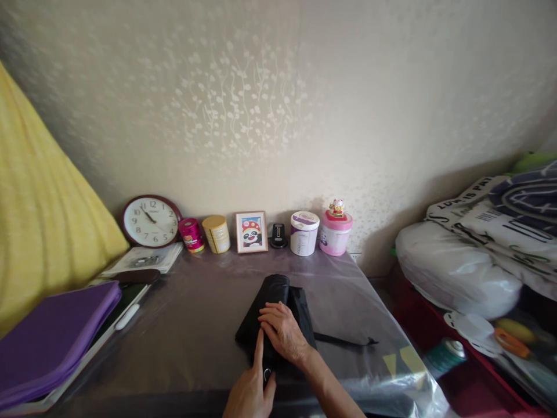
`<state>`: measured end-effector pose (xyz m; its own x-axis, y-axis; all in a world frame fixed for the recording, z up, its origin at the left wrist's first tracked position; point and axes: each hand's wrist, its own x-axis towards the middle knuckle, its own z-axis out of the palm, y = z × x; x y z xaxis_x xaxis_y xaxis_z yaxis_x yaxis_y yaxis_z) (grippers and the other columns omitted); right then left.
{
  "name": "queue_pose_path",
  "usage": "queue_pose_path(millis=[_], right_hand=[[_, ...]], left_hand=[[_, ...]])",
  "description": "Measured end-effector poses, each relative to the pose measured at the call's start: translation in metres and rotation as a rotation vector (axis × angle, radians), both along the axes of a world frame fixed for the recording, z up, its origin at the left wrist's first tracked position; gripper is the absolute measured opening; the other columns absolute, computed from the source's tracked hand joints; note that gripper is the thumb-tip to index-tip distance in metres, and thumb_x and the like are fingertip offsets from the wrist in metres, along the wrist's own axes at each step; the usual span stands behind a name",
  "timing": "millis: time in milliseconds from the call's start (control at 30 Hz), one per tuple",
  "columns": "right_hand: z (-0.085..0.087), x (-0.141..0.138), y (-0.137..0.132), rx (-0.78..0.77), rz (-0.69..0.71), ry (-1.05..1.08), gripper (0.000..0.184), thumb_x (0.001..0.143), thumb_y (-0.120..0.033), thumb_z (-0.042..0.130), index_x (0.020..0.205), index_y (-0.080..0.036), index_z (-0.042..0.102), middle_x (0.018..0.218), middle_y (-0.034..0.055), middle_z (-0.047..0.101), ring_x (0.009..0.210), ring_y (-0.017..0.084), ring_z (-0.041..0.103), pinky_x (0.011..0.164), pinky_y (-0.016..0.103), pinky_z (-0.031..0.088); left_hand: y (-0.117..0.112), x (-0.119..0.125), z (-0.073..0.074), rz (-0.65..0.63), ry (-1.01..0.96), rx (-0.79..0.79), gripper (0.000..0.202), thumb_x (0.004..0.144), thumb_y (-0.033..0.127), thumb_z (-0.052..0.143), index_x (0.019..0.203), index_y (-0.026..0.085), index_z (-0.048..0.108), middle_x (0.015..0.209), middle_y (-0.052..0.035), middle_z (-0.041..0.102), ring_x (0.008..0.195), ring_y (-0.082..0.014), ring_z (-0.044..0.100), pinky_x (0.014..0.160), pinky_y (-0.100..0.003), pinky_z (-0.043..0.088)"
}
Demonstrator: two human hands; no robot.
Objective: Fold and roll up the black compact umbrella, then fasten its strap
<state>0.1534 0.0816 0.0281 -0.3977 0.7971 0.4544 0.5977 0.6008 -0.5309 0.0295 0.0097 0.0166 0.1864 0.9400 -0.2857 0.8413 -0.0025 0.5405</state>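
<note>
A black folding umbrella [270, 293] lies on the table near its middle, its cloth loosely bunched and its closing strap [343, 338] stretched out to the right. Around its near end, where a small ring-shaped mark shows, the thumb and fingers of my left hand [251, 389] are closed; the index finger points forward along the cloth. My right hand [285, 334] rests across the top of the cloth, palm down, fingers laid out flat and close together. The underside of the umbrella is hidden.
Along the wall stand a clock [151, 221], a pink tin [191, 235], a yellow tin [216, 234], a panda picture [252, 232], a white tub [304, 233] and a pink tub [335, 237]. Purple folders [56, 342] lie left. Beyond the table's right edge sit bags [456, 270].
</note>
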Motion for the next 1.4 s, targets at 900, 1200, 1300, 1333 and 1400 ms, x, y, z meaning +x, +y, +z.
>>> queue_pose_path(millis=[900,1200,1300,1333,1400], right_hand=[[-0.033,0.083,0.058,-0.285,-0.732,0.034,0.027,0.083,-0.024,0.04,0.096,-0.015,0.062,0.094,0.0078,0.066,0.09,0.018,0.059,0.079,0.025,0.04],[-0.03,0.074,0.052,-0.388,-0.719,0.077,0.031,0.084,-0.036,0.04,0.09,-0.016,0.064,0.088,0.0066,0.068,0.085,0.018,0.062,0.07,0.022,0.041],[-0.031,0.075,0.051,-0.409,-0.735,0.054,0.028,0.084,-0.033,0.043,0.09,-0.015,0.063,0.088,0.0077,0.068,0.084,0.018,0.062,0.068,0.022,0.041],[-0.032,0.077,0.05,-0.413,-0.743,0.044,0.026,0.083,-0.031,0.043,0.091,-0.015,0.063,0.088,0.0078,0.068,0.084,0.018,0.062,0.068,0.022,0.04],[-0.032,0.081,0.048,-0.418,-0.76,0.02,0.023,0.082,-0.027,0.045,0.093,-0.016,0.063,0.091,0.0077,0.068,0.086,0.018,0.062,0.07,0.023,0.04]], left_hand=[[0.003,-0.018,0.001,0.155,-0.54,-0.093,0.07,0.084,0.038,0.036,0.139,0.018,-0.003,0.089,-0.0066,0.064,0.074,-0.0152,0.062,0.069,-0.024,0.046],[-0.003,-0.014,0.008,0.265,-0.645,-0.252,0.071,0.085,0.043,0.033,0.136,0.027,-0.013,0.045,0.0093,0.042,0.033,-0.0098,0.044,0.032,-0.019,0.037],[-0.002,-0.014,0.007,0.268,-0.661,-0.243,0.071,0.085,0.043,0.033,0.136,0.027,-0.012,0.045,0.0095,0.041,0.033,-0.0095,0.043,0.031,-0.018,0.036],[-0.002,-0.015,0.006,0.271,-0.666,-0.244,0.07,0.085,0.043,0.033,0.136,0.027,-0.012,0.045,0.0096,0.041,0.033,-0.0094,0.043,0.031,-0.018,0.036],[-0.002,-0.015,0.005,0.283,-0.672,-0.245,0.07,0.085,0.043,0.033,0.137,0.028,-0.01,0.044,0.0098,0.041,0.033,-0.0094,0.043,0.031,-0.017,0.036]])
